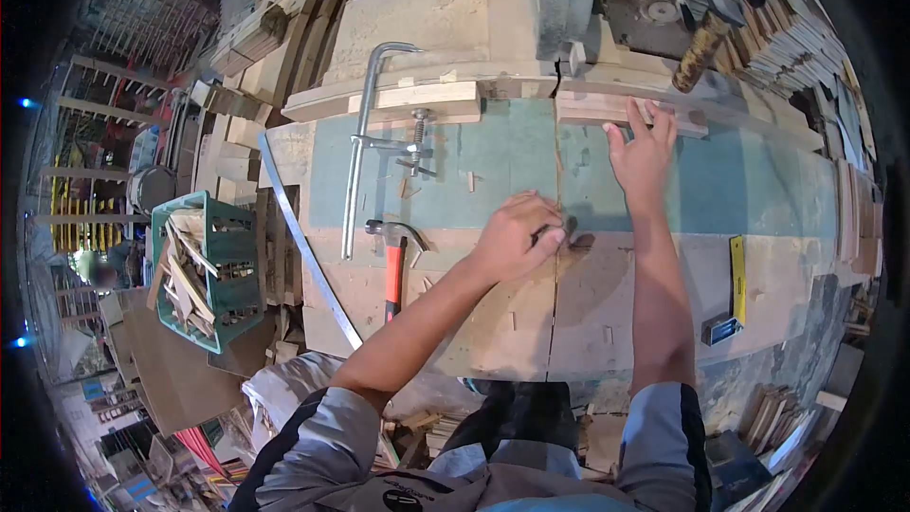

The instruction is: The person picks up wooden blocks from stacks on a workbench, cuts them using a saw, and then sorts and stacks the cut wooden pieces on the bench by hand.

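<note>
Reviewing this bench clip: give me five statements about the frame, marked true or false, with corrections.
1. The right hand is at the wood pieces along the far side of the bench. True.
2. The left hand grips the hammer. False: the hammer lies on the bench, apart from that hand.
3. The green crate is empty. False: it holds wood scraps.
4. The hammer has an orange handle. True.
5. The metal clamp lies right of both hands. False: it is left of both.
</note>
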Motion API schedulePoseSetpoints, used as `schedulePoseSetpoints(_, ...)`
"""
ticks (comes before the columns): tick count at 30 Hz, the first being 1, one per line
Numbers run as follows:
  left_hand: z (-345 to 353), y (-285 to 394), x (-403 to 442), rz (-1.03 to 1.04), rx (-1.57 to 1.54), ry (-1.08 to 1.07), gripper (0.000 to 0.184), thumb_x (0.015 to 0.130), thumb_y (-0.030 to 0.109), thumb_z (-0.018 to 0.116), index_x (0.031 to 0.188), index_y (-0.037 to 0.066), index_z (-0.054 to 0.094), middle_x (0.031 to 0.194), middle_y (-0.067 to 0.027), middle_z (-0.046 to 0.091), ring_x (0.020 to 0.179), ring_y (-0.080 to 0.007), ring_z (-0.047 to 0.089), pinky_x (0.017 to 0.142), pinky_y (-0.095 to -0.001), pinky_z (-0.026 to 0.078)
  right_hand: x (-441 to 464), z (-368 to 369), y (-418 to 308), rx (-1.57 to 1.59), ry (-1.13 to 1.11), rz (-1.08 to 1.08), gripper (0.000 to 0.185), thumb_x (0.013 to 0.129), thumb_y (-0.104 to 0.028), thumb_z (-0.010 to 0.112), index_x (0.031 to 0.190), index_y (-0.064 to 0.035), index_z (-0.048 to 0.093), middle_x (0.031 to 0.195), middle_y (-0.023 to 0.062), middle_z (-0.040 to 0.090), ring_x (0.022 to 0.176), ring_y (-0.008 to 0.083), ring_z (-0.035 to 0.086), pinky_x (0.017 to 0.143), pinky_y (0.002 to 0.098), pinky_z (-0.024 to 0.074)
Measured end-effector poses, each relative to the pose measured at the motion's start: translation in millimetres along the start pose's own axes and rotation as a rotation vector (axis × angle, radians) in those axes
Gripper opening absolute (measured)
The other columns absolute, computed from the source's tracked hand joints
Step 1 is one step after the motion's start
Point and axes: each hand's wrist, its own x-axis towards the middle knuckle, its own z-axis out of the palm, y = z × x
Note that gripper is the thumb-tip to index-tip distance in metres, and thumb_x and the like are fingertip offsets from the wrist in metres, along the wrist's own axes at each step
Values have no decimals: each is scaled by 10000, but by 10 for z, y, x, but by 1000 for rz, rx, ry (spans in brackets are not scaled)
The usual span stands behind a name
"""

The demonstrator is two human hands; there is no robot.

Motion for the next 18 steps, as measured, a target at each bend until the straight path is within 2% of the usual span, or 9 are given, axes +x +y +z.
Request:
schedulePoseSetpoints(2, -40, 120, 58, -278, -221, 123, 216, 884, 228, 657, 912, 19, 702, 929, -139, 695, 927, -344, 676, 901, -446, 501, -6, -25, -5, -20, 1, 5, 514, 847, -317, 773, 1317, -136, 673, 1359, 135, 513, 1336, 415, 392, 1140, 507, 356)
schedulePoseSetpoints(3, -18, 69, 146, -257, -103, 241, 195, 852, 191, 694, 953, 24, 698, 892, -119, 696, 819, -340, 672, 780, -435, 499, -4, -32, -8, -3, -6, -2, 515, 845, -311, 774, 1319, -137, 671, 1354, 134, 519, 1325, 413, 400, 1136, 506, 361)
schedulePoseSetpoints(4, -21, 14, 267, -248, -115, 237, 195, 852, 191, 694, 953, 24, 698, 892, -119, 696, 819, -340, 672, 780, -435, 499, 11, -38, -6, 15, -12, -14, 517, 842, -305, 775, 1320, -138, 669, 1349, 134, 525, 1315, 410, 408, 1131, 505, 366)
schedulePoseSetpoints(6, -35, -103, 512, -528, 90, 275, 285, 828, 208, 732, 1058, 46, 686, 961, -122, 693, 894, -318, 671, 810, -436, 479, 20, -63, -9, 11, -16, -13, 519, 838, -298, 779, 1317, -131, 668, 1347, 134, 526, 1305, 408, 415, 1127, 508, 369)
schedulePoseSetpoints(9, 30, -264, 886, -479, 351, 280, 398, 839, 246, 740, 1184, 69, 653, 1019, -112, 672, 950, -300, 654, 839, -452, 443, 30, -40, 61, 19, -24, -36, 549, 830, -283, 786, 1336, -121, 647, 1344, 137, 529, 1292, 402, 430, 1123, 503, 377)
schedulePoseSetpoints(11, 134, -426, 1035, -497, 371, 278, 435, 845, 266, 740, 1225, 79, 639, 1031, -108, 659, 972, -295, 645, 848, -456, 429, 64, -125, 210, 2, -26, -56, 578, 826, -274, 790, 1358, -119, 626, 1342, 140, 531, 1290, 398, 438, 1122, 497, 382)
schedulePoseSetpoints(14, 159, -501, 1098, -581, 323, 266, 470, 870, 309, 726, 1281, 98, 640, 1003, -101, 636, 972, -290, 632, 829, -454, 412, 150, -367, 571, 18, 2, 54, 640, 804, -231, 807, 1386, -93, 580, 1370, 144, 516, 1301, 394, 440, 1132, 470, 377)
schedulePoseSetpoints(17, 171, -501, 1082, -503, 446, 309, 410, 884, 309, 716, 1249, 123, 696, 964, -73, 619, 945, -258, 624, 810, -431, 393, 263, -440, 1123, -116, 29, 241, 663, 795, -181, 818, 1387, -51, 549, 1374, 162, 551, 1297, 357, 495, 1121, 429, 400)
schedulePoseSetpoints(18, 168, -496, 1081, -502, 437, 307, 410, 884, 309, 716, 1249, 123, 696, 964, -73, 619, 945, -258, 624, 810, -431, 393, 306, -487, 1225, 123, -54, 326, 644, 798, -161, 818, 1369, -23, 554, 1355, 172, 581, 1278, 329, 531, 1111, 406, 411)
